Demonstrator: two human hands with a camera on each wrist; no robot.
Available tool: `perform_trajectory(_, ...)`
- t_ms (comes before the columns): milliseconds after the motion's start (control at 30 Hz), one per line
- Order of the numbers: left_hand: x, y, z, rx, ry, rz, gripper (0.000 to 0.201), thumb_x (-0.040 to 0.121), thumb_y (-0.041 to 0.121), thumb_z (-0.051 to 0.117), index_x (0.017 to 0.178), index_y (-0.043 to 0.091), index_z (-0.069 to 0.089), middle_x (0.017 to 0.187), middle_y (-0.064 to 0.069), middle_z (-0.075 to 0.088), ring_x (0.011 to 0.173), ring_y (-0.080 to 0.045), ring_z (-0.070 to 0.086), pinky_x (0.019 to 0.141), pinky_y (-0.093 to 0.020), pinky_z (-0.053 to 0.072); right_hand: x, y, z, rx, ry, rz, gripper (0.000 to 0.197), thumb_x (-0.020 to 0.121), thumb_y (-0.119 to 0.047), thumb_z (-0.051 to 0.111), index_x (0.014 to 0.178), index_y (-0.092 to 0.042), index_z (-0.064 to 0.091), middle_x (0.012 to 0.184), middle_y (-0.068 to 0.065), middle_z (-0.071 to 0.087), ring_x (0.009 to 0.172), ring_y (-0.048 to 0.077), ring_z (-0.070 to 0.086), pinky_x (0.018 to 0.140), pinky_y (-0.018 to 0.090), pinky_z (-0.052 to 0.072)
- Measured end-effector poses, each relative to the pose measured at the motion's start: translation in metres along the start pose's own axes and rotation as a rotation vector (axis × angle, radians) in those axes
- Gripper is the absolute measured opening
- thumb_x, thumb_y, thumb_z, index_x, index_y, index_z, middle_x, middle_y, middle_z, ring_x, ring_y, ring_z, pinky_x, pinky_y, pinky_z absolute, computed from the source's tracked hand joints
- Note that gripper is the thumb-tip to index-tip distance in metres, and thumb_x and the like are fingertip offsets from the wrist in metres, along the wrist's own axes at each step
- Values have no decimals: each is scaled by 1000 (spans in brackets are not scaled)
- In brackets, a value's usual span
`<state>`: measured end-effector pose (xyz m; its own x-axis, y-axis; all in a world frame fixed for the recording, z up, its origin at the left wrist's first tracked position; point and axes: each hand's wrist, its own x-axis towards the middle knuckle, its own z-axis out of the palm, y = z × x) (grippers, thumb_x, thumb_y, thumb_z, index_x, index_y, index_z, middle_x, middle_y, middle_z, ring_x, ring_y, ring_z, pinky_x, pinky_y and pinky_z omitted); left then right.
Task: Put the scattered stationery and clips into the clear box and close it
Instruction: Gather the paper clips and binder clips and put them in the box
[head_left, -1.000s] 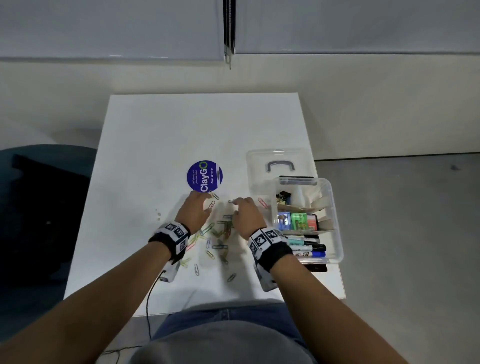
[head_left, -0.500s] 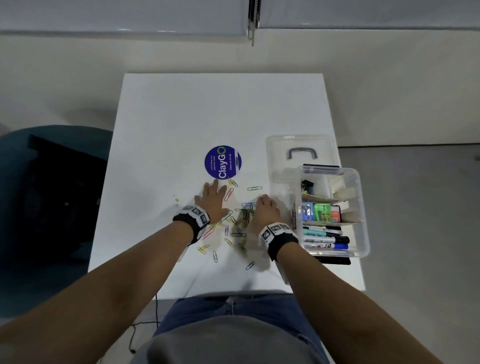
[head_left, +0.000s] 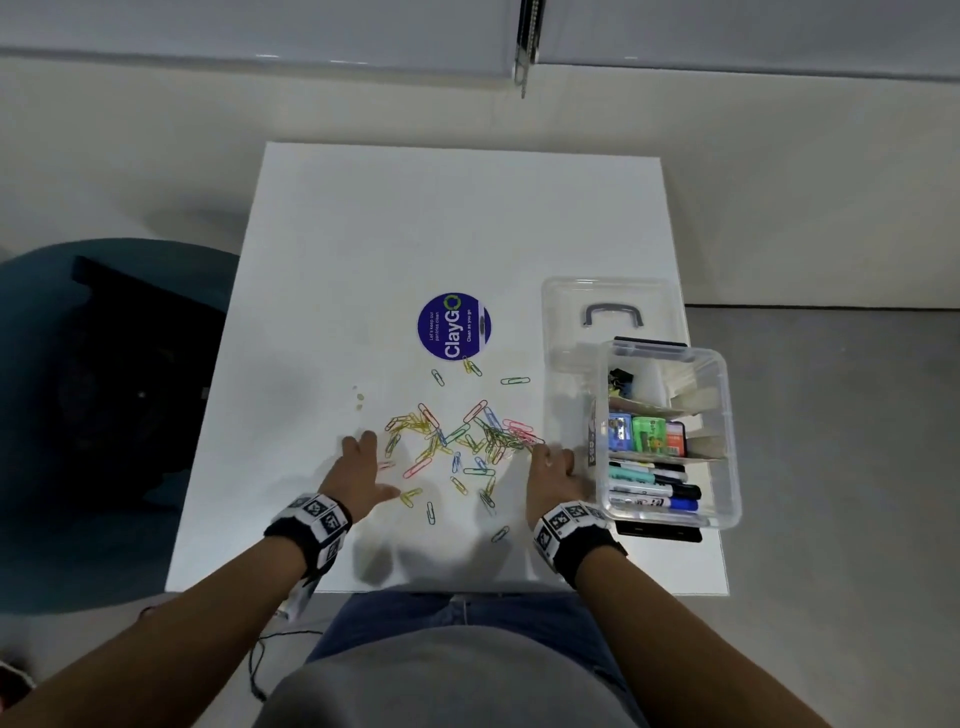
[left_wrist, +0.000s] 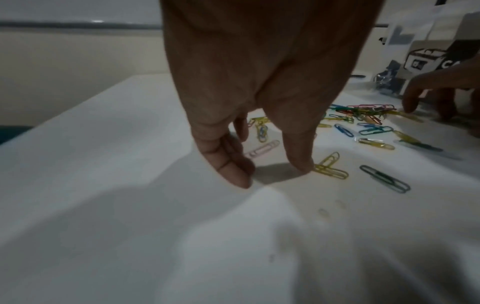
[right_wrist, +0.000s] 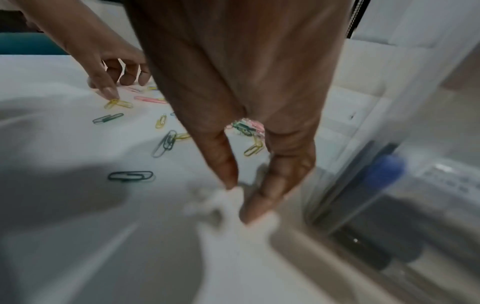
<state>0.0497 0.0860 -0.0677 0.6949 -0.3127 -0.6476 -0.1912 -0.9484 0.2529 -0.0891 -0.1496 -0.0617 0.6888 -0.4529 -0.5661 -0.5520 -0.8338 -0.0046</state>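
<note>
1. Left hand: I see it at the left edge of the clip scatter, fingers loosely spread and pointing down at the table, nothing held. From the left wrist view, its thumb tip touches a yellow paper clip.
2. Right hand: it sits at the right edge of the scatter, just beside the box wall, fingers relaxed and extended, nothing gripped that I can make out.
3. Paper clips: many colours, loose on the table between my two hands, densest toward the right.
4. Clear box: open, at the table's right edge; markers in the near compartment, small coloured boxes in the middle one.
5. Lid: lies flat beyond the box, touching it, grey handle up.
6. Round blue sticker: beyond the clips, reads "ClayGo".
</note>
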Motion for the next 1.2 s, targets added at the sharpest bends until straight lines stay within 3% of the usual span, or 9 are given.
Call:
perform_trajectory(133, 11, 32, 5, -111, 20, 117, 56, 83, 18, 72, 125, 7, 37, 127, -17, 42, 105, -37, 60, 89, -37, 49, 16, -20, -15, 265, -23, -87, 65, 84, 11, 45, 143, -7, 23, 136, 25, 35, 111, 30, 56, 90, 33, 50)
perform_trajectory(267, 25, 48, 1, -86, 84, 156, 57, 86, 25, 68, 129, 7, 36, 130, -18, 42, 107, -35, 58, 89, -43, 51, 32, -34, -35, 486, 5, -86, 53, 83, 9, 48, 132, -5, 33, 131, 19, 39, 112, 37, 55, 87, 41, 51)
perform_trajectory(333, 29, 46, -5, -33, 138, 122, 74, 78, 38, 75, 132, 11, 34, 128, -15, 39, 112, -34, 51, 89, -45, 51, 38, -30, -40, 443, 61, -46, 57, 84, 0, 55, 134, -11, 32, 132, 18, 36, 114, 35, 51, 84, 43, 52)
perform_trajectory(433, 32, 45, -8, 118, 101, 115, 110, 60, 54, 83, 145, 21, 21, 135, -11, 30, 123, -33, 37, 92, -49, 50, 44, -21, -38, 357, -36, -68, 84, 79, -29, 73, 146, -30, 21, 142, 15, 23, 127, 36, 33, 95, 51, 48)
perform_trajectory(500, 33, 53, -2, 174, 68, 177, 113, 56, 53, 85, 144, 23, 22, 136, -10, 28, 123, -33, 35, 90, -48, 51, 43, -28, -35, 267, -51, -160, 85, 75, -35, 78, 144, -32, 28, 140, 12, 27, 126, 36, 35, 95, 51, 47)
perform_trajectory(633, 28, 75, 11, 129, 65, 263, 78, 66, 34, 85, 128, 20, 40, 128, -9, 32, 113, -29, 41, 86, -44, 53, 31, -40, -29, 137, -74, -267, 70, 75, -9, 73, 134, -11, 36, 134, 15, 33, 120, 35, 41, 89, 45, 50)
perform_trajectory(867, 30, 75, 6, -11, 79, 313, 13, 90, 13, 58, 103, 14, 57, 108, -6, 49, 86, -27, 59, 80, -40, 53, 27, -31, -30, 263, -64, -249, 40, 86, 2, 55, 125, -5, 45, 124, 15, 49, 108, 33, 57, 85, 38, 48)
perform_trajectory(1067, 21, 70, -14, -186, 162, 316, 6, 89, 16, 64, 85, 20, 60, 88, -3, 62, 82, -21, 60, 72, -31, 46, 25, -21, -56, 508, 72, -170, 14, 96, -19, 52, 106, -11, 57, 106, 8, 62, 95, 27, 60, 78, 35, 48)
perform_trajectory(1200, 4, 82, -37, -414, 187, 334, 4, 87, 11, 66, 86, 14, 63, 87, -2, 67, 76, -12, 61, 69, -25, 48, 20, -7, -76, 716, 153, -184, 9, 92, -18, 59, 95, -10, 61, 91, 8, 69, 84, 26, 64, 76, 38, 55)
